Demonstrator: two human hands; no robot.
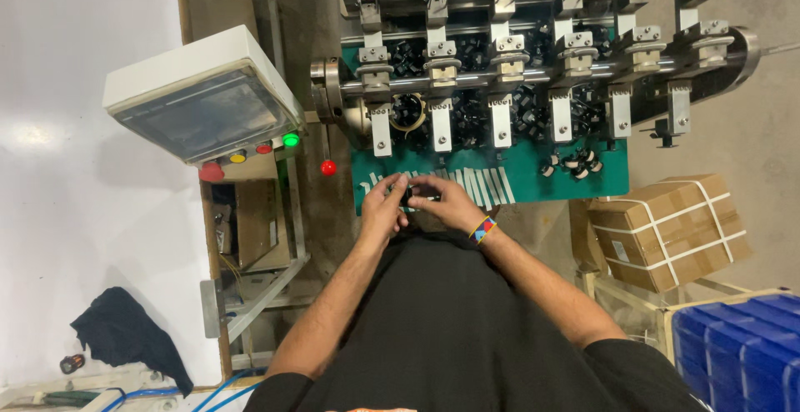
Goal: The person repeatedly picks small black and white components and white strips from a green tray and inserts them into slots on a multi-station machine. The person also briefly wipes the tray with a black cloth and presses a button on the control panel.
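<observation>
Both hands meet at the near edge of the green table (533,180) — left hand (382,209) and right hand (447,202) pinch a small black part (410,198) between fingertips, seemingly mid-assembly — next it likely needs a steady, careful fit.

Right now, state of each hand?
Left hand: fingers closed on the small black part at the green table's front edge.
Right hand: pinching the same part from the other side.

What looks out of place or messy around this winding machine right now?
A dark cloth lies crumpled on the white floor at lower left, away from the bench. A few small bobbins sit loose on the green tray. Otherwise nothing looks askew.
</observation>
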